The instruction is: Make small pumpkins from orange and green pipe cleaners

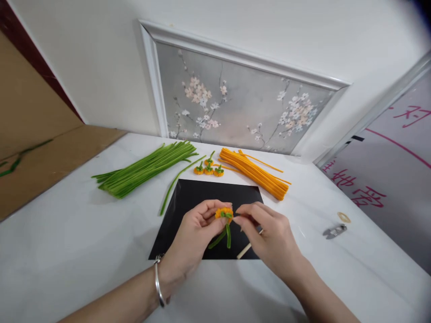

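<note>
My left hand (197, 229) pinches a small orange ornament made of fuzzy pipe cleaner (220, 211). Green pipe cleaner is worked into its middle, and two green ends (228, 237) hang below it. My right hand (266, 226) is closed in a pinch at the ornament's right edge; I cannot make out what its fingertips hold. Under that hand a pale wooden stick (245, 250) slants across a black mat (188, 193), its upper part hidden. Beyond the mat sit several finished-looking orange ornaments (208, 170) with green tops.
Green pipe cleaners (148, 170) lie bundled at the back left, a single green one (175, 184) beside the mat. An orange bundle (256, 172) rests at the back right. Cutting pliers (336, 231) and a yellowish ring (344, 217) lie far right. Behind stands a wall with a framed floral panel (242, 98).
</note>
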Motion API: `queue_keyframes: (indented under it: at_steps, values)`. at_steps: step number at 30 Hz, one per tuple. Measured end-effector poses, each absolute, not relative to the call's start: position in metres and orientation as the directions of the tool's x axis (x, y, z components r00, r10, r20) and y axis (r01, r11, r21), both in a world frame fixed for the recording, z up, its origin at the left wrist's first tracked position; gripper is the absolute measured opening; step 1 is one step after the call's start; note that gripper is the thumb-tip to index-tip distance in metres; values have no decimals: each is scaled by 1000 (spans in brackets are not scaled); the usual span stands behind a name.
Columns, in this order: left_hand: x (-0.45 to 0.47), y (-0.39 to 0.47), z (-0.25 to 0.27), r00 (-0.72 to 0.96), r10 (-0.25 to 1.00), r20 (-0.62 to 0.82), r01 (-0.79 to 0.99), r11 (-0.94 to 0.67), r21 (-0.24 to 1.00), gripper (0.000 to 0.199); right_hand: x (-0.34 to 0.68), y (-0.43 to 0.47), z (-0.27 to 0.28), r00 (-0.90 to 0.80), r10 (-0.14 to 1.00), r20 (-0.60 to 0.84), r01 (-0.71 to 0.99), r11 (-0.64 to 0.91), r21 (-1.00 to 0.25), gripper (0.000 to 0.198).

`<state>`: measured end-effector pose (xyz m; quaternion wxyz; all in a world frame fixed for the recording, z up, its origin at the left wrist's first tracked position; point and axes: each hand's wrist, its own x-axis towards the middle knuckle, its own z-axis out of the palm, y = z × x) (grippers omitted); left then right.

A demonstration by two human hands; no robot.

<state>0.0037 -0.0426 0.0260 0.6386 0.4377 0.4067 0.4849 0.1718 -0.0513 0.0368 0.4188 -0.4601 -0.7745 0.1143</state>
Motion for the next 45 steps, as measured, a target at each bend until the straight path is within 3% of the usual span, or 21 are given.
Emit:
queue_keyframes:
  at_steps: [6, 7, 9, 11, 13, 15, 17, 21, 25, 32, 35, 41, 45]
  values:
    - [5, -44, 27, 192, 981, -10, -179, 45, 983, 23, 160, -54, 30, -347, 735, 583, 726, 604, -329, 20]
    - [6, -45, 27, 178, 984, 6, -160, 23, 987, 22, 158, -55, 29, -314, 743, 591, 726, 589, -355, 20]
    - [7, -49, 28, 149, 987, 51, -135, -31, 990, 19, 153, -57, 29, -198, 814, 546, 669, 519, -532, 18]
    - [7, -52, 28, 124, 988, 95, -134, -78, 988, 17, 148, -59, 31, -85, 922, 377, 508, 365, -780, 19]
    - [8, -55, 27, 109, 987, 117, -143, -101, 985, 16, 144, -59, 35, -41, 988, 152, 307, 157, -939, 21]
    - [9, -56, 27, 96, 988, 120, -150, -105, 983, 16, 143, -58, 39, -49, 999, -10, 153, -2, -988, 25]
    - [9, -55, 26, 85, 991, 100, -153, -86, 984, 15, 145, -57, 41, -89, 994, -64, 89, -56, -995, 27]
    - [8, -50, 26, 106, 994, -16, -254, 43, 966, 21, 157, -54, 41, -164, 983, 80, 193, 111, -975, 31]
    - [7, -48, 26, 131, 985, -112, -350, 151, 925, 24, 164, -53, 37, -110, 962, 248, 376, 271, -886, 21]
    - [9, -48, 21, 174, 983, -59, -321, 114, 940, 25, 157, -54, 33, -194, 844, 501, 551, 516, -656, 13]
    - [9, -49, 24, 228, 970, -78, -371, 161, 915, 23, 157, -53, 33, -181, 830, 528, 566, 527, -635, 13]
    - [6, -48, 29, 317, 941, -119, -458, 262, 849, 19, 158, -50, 33, -127, 877, 463, 500, 460, -734, 12]
    - [5, -48, 29, 328, 940, -91, -469, 246, 848, 18, 157, -50, 29, -153, 812, 563, 531, 548, -646, 10]
